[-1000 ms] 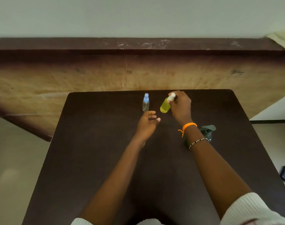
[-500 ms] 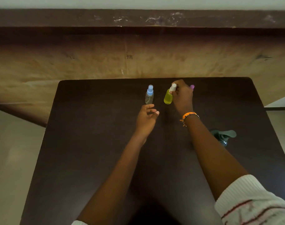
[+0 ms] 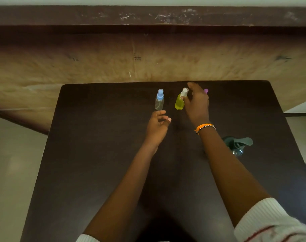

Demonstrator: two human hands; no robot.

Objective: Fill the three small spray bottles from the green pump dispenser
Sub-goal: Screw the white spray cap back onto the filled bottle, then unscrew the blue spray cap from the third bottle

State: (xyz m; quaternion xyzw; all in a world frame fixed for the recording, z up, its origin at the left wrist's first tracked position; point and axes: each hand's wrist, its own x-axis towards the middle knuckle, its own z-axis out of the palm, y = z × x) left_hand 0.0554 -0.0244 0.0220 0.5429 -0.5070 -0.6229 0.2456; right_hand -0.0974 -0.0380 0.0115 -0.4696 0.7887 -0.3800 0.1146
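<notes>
Dark wood of the table (image 3: 99, 172) fills most of the view, with a worn brown-and-tan wall (image 3: 96, 63) behind its far edge. Both forearms reach forward over the tabletop, a white ribbed sleeve (image 3: 270, 222) showing on the right one. The right hand (image 3: 197, 107) hangs over the far middle of the table with fingers spread loosely; its thumb side lies against the yellow bottle (image 3: 179, 103), but whether it actually grips the bottle cannot be told. That bottle stands upright, full of yellow-green liquid, with a white cap (image 3: 184, 92). The left hand (image 3: 157, 126) rests lower and nearer, fingers gently curled and empty, just short of the clear bottle (image 3: 159, 103). This one stands upright beside the yellow bottle, apart from it, topped by a blue cap (image 3: 160, 95). The green pump dispenser (image 3: 237, 145) stands well to the right, partly hidden by the right forearm. An orange bracelet (image 3: 204, 127) circles the right wrist. A purple cap (image 3: 206, 91) peeks out past the right hand; its bottle is hidden.
</notes>
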